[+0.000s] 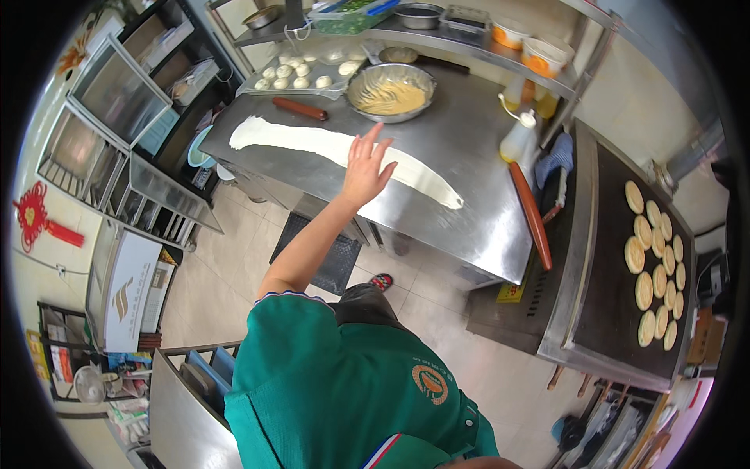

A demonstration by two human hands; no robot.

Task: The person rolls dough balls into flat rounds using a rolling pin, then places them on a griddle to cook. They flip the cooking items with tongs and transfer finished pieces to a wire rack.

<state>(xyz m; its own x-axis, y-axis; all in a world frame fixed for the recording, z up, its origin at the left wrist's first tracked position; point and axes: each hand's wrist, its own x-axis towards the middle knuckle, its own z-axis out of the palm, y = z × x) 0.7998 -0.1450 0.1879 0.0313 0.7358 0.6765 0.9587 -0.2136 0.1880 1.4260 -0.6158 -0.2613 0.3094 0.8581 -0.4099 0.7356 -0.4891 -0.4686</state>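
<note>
My left hand (368, 167) reaches over a long flat strip of rolled dough (293, 137) on the stainless steel worktable (463, 117). Its fingers are spread and grip nothing; I cannot tell whether they touch the dough. The strip runs from the table's left side to near its front edge, narrowing to the right. Beyond my fingertips stands a metal bowl (391, 118) with yellowish paste (392, 98) inside. A short wooden rolling pin (299, 109) lies behind the strip. My right hand is out of view.
A tray of dough balls (302, 82) sits at the back left. To the right are an oil squeeze bottle (518, 138), a large rolling pin (531, 217) near the table's edge, and a griddle (603, 264) bearing several round flatbreads (643, 291). A shelf (375, 36) with containers overhangs the back.
</note>
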